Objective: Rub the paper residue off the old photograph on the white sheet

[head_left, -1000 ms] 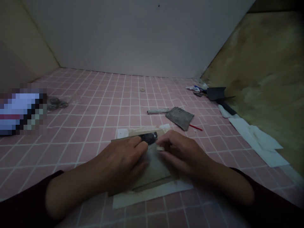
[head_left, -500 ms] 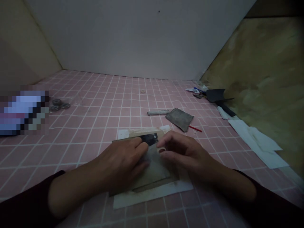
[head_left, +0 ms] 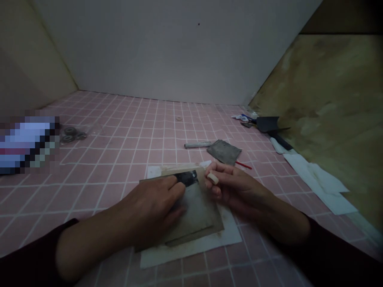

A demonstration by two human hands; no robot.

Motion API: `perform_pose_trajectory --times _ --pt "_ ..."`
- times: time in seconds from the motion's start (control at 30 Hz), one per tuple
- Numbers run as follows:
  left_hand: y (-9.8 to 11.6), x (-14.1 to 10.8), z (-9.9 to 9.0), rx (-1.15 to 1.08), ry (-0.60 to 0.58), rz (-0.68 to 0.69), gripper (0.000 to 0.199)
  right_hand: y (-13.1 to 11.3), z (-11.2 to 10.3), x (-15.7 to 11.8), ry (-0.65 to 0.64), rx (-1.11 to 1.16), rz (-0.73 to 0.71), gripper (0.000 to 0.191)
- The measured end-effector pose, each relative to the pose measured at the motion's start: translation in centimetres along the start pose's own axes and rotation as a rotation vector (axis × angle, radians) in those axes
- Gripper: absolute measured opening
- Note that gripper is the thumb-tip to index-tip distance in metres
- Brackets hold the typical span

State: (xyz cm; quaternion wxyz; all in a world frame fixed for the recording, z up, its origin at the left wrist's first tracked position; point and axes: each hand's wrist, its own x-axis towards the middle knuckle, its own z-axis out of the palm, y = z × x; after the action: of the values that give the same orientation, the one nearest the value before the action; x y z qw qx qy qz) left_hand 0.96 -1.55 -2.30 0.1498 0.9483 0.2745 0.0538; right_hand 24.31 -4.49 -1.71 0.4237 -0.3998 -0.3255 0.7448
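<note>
My right hand (head_left: 230, 183) pinches a small cream-coloured ring (head_left: 213, 178) between thumb and fingers, tilted and held just above the right edge of a worn grey sheet that looks like sandpaper (head_left: 194, 213). Curled fingers of my left hand (head_left: 158, 203) press the sheet's left part down and cover it. A black strip with a pale spot (head_left: 188, 177) runs along the sheet's far edge. Underneath lie another brownish sheet (head_left: 217, 225) and white paper (head_left: 191, 255).
Beyond the hands lie a grey square sheet (head_left: 224, 151), a grey tube (head_left: 197, 144) and a red stick (head_left: 243, 165). Another ring (head_left: 179, 118) is farther back. Dark rings (head_left: 70, 134) sit left, near a pixelated device (head_left: 26, 143). A black scoop (head_left: 267, 124) and white papers (head_left: 317, 177) line the right wall.
My right hand has lifted the ring slightly up and to the right, off the sheet, turning it so its outer side shows. My left hand stays on the sheet.
</note>
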Motion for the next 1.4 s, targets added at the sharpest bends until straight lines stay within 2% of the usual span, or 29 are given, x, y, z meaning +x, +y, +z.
perform_pose_trajectory --times 0.43,0.7,0.83,0.97,1.1,1.23,1.4 --pt "0.2 0.2 -0.4 0.021 -0.025 -0.010 0.012 0.0 0.2 0.1 0.042 0.043 -0.032 0.014" --pt "0.6 0.2 -0.3 0.094 0.001 0.005 0.011 0.2 -0.2 0.2 0.069 -0.025 -0.100 0.014" --pt "0.4 0.0 0.6 0.180 0.052 0.015 0.010 0.3 -0.4 0.3 0.101 -0.160 -0.156 0.014" --pt "0.5 -0.4 1.5 0.241 0.148 0.115 0.009 0.3 -0.4 0.3 0.107 -0.346 -0.210 0.014" --pt "1.9 -1.0 1.6 0.281 0.103 0.275 0.010 0.2 -0.3 0.0 0.094 -0.609 -0.350 0.006" --pt "3.2 -1.6 1.7 0.403 0.091 0.257 0.015 0.2 -0.6 0.0 0.097 -0.825 -0.443 0.006" --pt "3.2 -1.8 1.6 0.384 0.068 0.259 0.016 0.0 -0.6 0.0 0.081 -1.057 -0.445 0.003"
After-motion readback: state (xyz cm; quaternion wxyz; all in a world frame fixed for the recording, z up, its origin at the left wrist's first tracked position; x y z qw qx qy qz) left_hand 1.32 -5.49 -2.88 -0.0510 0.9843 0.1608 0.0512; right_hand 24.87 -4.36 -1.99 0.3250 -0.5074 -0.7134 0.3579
